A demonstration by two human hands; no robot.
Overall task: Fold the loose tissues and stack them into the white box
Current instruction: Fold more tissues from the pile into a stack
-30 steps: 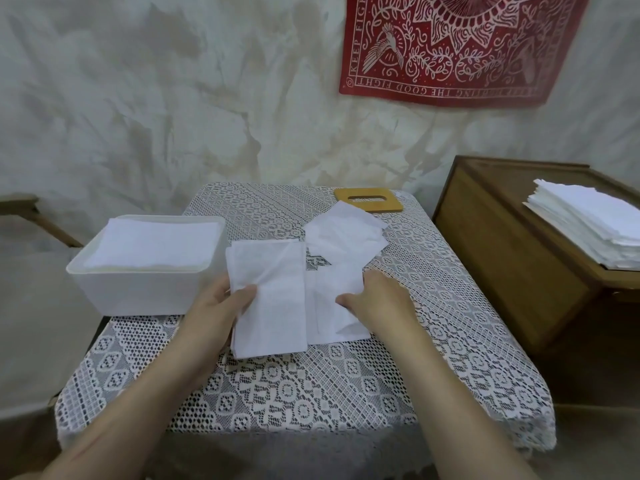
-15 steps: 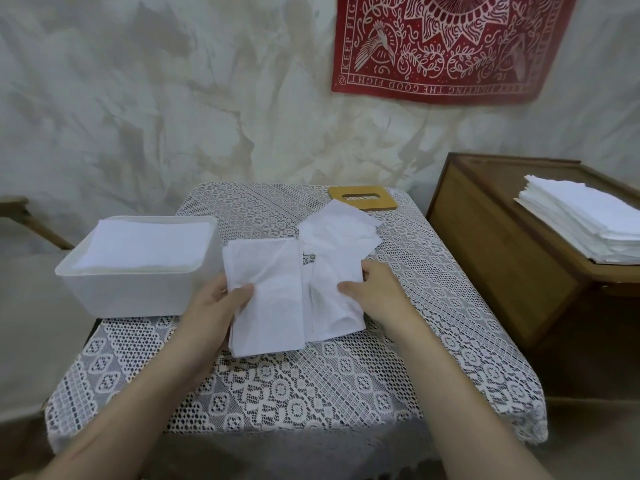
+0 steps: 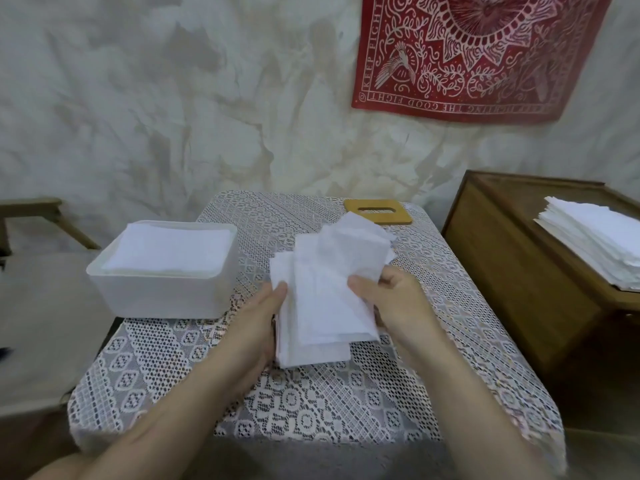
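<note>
Partway: the white box (image 3: pixel 162 292) at centre-left looks nearly full of folded sheets, left hand (image 3: pixel 256 327) and right hand (image 3: pixel 391 303) both grasp the half-folded tissues (image 3: pixel 322 306) at frame centre, and a spare pile (image 3: pixel 595 244) at right edge likely remains.

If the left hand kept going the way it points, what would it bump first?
The tissues, whose left edge the left hand holds. Behind them, probably the right hand, though depth is hard to judge.
</note>
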